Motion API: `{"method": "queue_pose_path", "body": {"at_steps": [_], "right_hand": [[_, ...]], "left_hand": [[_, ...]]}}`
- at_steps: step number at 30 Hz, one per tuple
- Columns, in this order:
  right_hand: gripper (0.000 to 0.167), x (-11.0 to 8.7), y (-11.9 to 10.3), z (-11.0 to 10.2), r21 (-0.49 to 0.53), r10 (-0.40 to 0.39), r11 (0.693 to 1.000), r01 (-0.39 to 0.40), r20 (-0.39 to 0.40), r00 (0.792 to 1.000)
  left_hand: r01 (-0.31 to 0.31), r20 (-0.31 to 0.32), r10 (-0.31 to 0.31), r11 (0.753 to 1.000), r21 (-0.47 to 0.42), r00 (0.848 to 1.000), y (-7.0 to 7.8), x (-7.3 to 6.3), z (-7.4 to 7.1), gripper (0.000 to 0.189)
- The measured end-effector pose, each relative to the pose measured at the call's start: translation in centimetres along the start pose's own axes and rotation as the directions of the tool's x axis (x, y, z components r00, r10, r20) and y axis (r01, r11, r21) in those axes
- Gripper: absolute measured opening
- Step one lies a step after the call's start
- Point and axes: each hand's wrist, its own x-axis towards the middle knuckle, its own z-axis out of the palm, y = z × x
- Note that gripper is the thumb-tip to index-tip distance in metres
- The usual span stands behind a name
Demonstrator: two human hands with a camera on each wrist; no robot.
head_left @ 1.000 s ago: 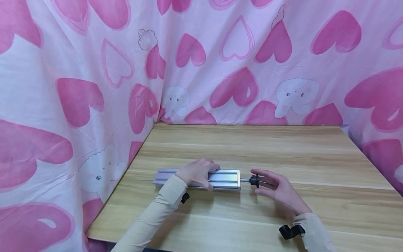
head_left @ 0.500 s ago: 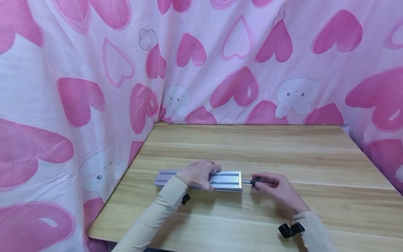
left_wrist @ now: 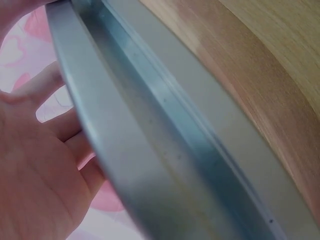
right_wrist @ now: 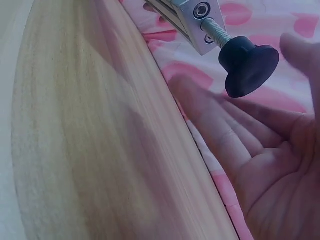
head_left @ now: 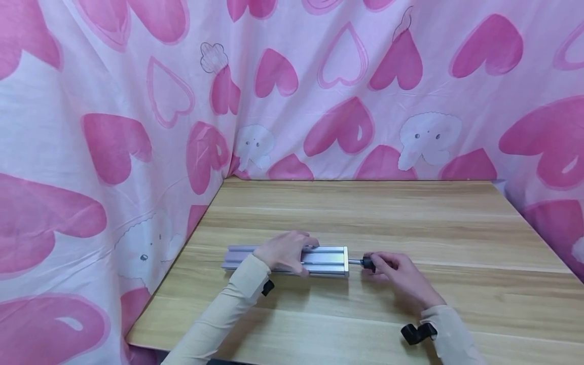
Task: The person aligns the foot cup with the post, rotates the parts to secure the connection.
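Observation:
An aluminium extrusion (head_left: pixel 332 256) lies along the table, with a flat end plate (right_wrist: pixel 192 22) at its right end. My left hand (head_left: pixel 286 251) grips it from above, thumb on the near side and fingers over the far edge. Its grooved face (left_wrist: pixel 140 115) fills much of the left wrist view. From the end plate a threaded rod (right_wrist: pixel 216 32) sticks out and carries a black levelling foot (right_wrist: pixel 251 70). My right hand (head_left: pixel 403 276) holds the foot, thumb above and fingers below and behind it; in the right wrist view the thumb tip is right at the foot's rim.
The wooden table (head_left: pixel 356 203) reaches back to a pink heart-patterned curtain (head_left: pixel 337 66), which hangs on the left, rear and right. A black wrist mount (head_left: pixel 418 333) is on the right sleeve, and another black mount (head_left: pixel 268 287) shows below the left wrist.
My right hand, spread around the levelling foot earlier, has closed in on it and turned, so the thumb now lies over it with fingers underneath. My left hand and the extrusion stay in place.

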Motion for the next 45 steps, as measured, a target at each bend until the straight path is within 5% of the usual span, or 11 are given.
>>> {"method": "queue_pose_path", "body": {"at_steps": [3, 7, 11, 21, 26, 31, 36, 39, 45], "right_hand": [[0.056, -0.4, 0.2, -0.2, -0.021, -0.054, 0.998, 0.053, -0.033, 0.998], [0.065, -0.5, 0.6, -0.7, 0.036, -0.219, 0.975, 0.219, -0.004, 0.976], [0.064, -0.4, 0.8, -0.7, 0.064, -0.272, 0.961, 0.27, 0.019, 0.962], [0.054, -0.1, 0.4, -0.7, -0.003, -0.123, 0.992, 0.123, -0.022, 0.992], [0.047, 0.3, 0.2, -0.8, 0.083, -0.036, 0.996, 0.033, 0.043, 0.998], [0.057, 0.6, 0.1, -0.6, 0.122, 0.017, 0.992, -0.029, 0.095, 0.995], [0.065, 0.1, -0.1, -0.6, 0.078, 0.022, 0.996, -0.03, 0.105, 0.994], [0.061, -0.3, -0.1, -0.7, 0.012, 0.031, 0.999, -0.032, 0.048, 0.998], [0.062, -0.4, 0.4, -0.6, -0.023, -0.134, 0.991, 0.134, -0.008, 0.991]], "left_hand": [[-0.004, -0.002, 0.004, 1.0, -0.006, 1.0, -0.1, 0.0, 0.0, 0.076], [-0.008, -0.005, 0.008, 1.0, -0.009, 1.0, -0.1, 0.0, 0.0, 0.076], [-0.008, -0.009, 0.008, 1.0, -0.005, 1.0, -0.2, -0.1, 0.0, 0.076], [-0.003, -0.011, 0.003, 1.0, -0.004, 1.0, -0.2, -0.1, -0.1, 0.076], [-0.009, -0.005, 0.009, 1.0, 0.002, 1.0, -0.1, 0.1, -0.1, 0.076], [-0.016, -0.008, 0.016, 1.0, 0.008, 1.0, -0.1, 0.2, 0.1, 0.076], [-0.01, -0.009, 0.01, 1.0, 0.001, 1.0, -0.1, 0.1, 0.1, 0.075], [-0.008, -0.011, 0.008, 1.0, -0.001, 1.0, -0.1, 0.1, 0.1, 0.075], [-0.006, -0.012, 0.006, 1.0, -0.008, 1.0, -0.2, 0.0, 0.2, 0.076]]}}
